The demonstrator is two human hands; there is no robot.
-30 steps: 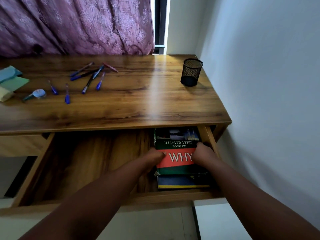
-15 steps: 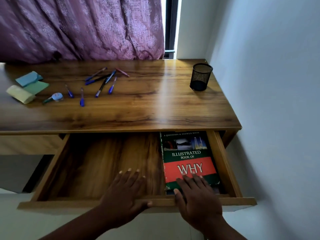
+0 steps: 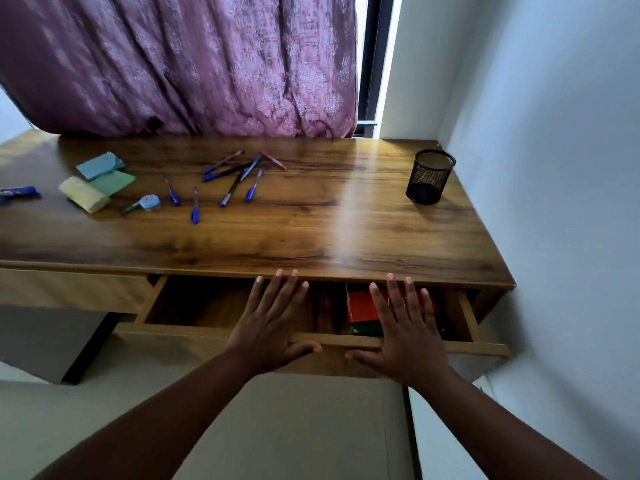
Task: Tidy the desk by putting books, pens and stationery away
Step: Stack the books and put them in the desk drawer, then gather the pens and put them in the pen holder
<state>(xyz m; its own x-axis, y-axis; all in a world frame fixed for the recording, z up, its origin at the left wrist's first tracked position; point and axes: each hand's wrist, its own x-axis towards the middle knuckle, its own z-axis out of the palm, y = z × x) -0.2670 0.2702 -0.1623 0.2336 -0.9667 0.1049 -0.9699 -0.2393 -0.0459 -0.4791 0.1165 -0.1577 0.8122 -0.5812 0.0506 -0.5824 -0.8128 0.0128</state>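
The wooden desk (image 3: 346, 220) has its right drawer (image 3: 194, 332) only partly out. A red and green book (image 3: 362, 308) lies at the drawer's right end, mostly under the desktop. My left hand (image 3: 273, 323) and my right hand (image 3: 405, 334) rest flat with fingers spread against the drawer's front rail, holding nothing. Several blue pens (image 3: 228, 181) lie scattered on the desktop at the back left. Sticky-note pads (image 3: 98, 180) and a correction tape (image 3: 147, 203) lie further left. A black mesh pen cup (image 3: 429, 176) stands at the back right.
A purple curtain (image 3: 194, 64) hangs behind the desk. A white wall (image 3: 561, 168) runs close along the desk's right side. A blue item (image 3: 19, 192) lies at the far left edge. A closed drawer front (image 3: 69, 289) sits to the left.
My hands let go of the book and moved back to the drawer's front rail. The drawer has slid inward, so most of the book is now hidden under the desktop.
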